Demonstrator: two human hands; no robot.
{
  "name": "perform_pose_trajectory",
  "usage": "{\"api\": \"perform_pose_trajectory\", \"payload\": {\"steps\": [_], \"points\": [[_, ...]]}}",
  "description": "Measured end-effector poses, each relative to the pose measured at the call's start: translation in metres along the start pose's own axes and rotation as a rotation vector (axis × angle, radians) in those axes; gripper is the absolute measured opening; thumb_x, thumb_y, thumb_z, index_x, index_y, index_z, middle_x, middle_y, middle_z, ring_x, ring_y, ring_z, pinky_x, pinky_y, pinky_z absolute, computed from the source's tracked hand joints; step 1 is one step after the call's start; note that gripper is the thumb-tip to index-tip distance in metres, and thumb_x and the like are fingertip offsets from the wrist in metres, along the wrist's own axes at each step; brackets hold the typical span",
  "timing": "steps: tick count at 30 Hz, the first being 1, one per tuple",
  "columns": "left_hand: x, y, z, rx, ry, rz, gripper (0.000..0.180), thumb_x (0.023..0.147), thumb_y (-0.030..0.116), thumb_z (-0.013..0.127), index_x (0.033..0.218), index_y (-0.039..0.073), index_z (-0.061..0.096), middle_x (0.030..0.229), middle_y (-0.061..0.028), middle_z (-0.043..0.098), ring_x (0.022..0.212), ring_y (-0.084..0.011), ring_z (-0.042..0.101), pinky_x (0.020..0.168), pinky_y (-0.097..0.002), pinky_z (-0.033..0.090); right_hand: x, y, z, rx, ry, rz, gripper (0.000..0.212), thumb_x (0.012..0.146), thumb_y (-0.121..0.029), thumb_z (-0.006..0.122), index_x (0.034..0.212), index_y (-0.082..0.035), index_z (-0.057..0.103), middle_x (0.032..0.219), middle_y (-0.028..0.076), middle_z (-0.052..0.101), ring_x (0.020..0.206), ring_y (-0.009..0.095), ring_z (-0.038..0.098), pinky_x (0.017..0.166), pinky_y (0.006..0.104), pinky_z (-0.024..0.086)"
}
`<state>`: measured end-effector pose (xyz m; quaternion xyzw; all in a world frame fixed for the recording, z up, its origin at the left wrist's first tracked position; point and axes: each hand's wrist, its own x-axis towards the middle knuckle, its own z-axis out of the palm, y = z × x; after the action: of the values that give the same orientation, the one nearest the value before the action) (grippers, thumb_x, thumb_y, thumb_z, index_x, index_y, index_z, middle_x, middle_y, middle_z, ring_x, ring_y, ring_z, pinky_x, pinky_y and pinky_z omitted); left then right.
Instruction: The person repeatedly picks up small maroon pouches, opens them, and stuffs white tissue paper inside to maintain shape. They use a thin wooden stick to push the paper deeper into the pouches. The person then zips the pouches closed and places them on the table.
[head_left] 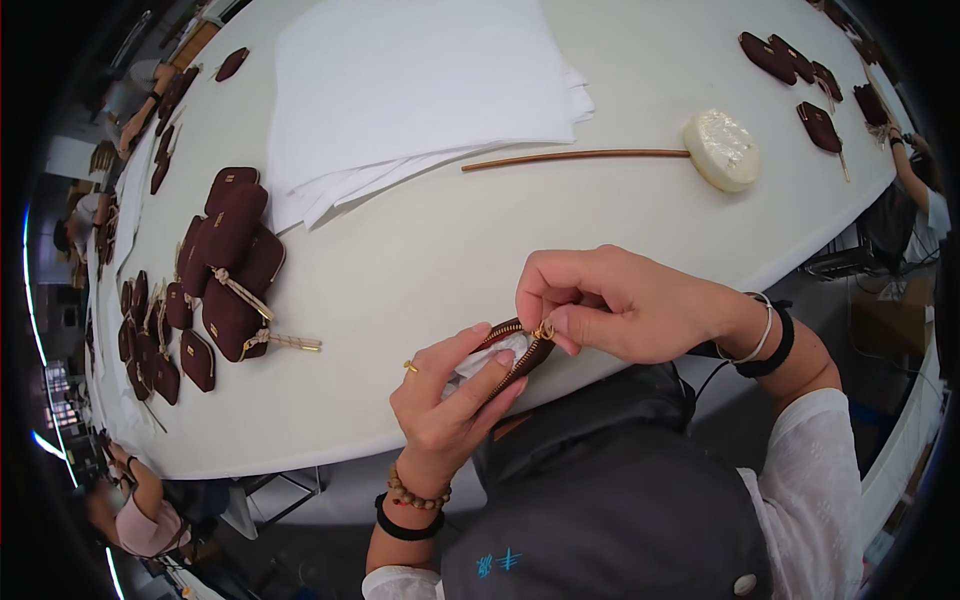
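Observation:
Close in front of me, a small dark maroon zip pouch point(537, 358) is held over the table's near edge. Its brass zip gapes, and crumpled white stuffing point(512, 343) shows inside. My left hand point(432, 410) is closed round the pouch, fingers along one side and thumb over the opening. At the pouch's far right end, my right hand point(650, 305) pinches the gold zip pull point(543, 331) between thumb and fingers. The pouch's underside is hidden by the left hand.
Finished-looking maroon pouches point(235, 235) with beige cord tassels lie heaped at the left. White sheets point(420, 90) are stacked at the far middle. Beside them are a thin brown stick point(575, 155) and a round cream block point(722, 150). More pouches point(768, 58) lie far right. Other people work around the table.

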<state>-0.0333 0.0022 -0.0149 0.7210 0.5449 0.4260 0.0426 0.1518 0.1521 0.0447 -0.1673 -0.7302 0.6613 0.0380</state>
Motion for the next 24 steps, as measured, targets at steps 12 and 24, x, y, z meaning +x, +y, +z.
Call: {"api": "perform_pose_trajectory", "payload": {"steps": [12,24], "points": [[-0.019,-0.004,0.013,-0.142,0.087,-0.120,0.048,0.069,0.013,0.084,0.109,0.005,0.059,0.124,-0.0202,0.050,0.102,-0.0308,0.059,0.084,-0.0388,0.052,0.000,0.003,0.011,0.078,0.101,-0.040,0.016,0.088,-0.005,0.044,0.102,-0.003,0.052,0.066,0.008,0.055,0.063,0.018,0.054,0.058,0.0347,0.042],[-0.018,-0.004,0.022,-0.337,0.185,-0.189,0.051,0.068,-0.001,0.082,0.108,0.006,0.051,0.120,-0.0197,0.051,0.103,-0.0275,0.058,0.080,-0.0347,0.054,0.016,-0.005,0.044,-0.251,0.250,-0.189,0.008,0.090,-0.002,0.051,0.098,-0.004,0.051,0.076,0.008,0.059,0.063,0.019,0.055,0.057,0.0302,0.041]]}}
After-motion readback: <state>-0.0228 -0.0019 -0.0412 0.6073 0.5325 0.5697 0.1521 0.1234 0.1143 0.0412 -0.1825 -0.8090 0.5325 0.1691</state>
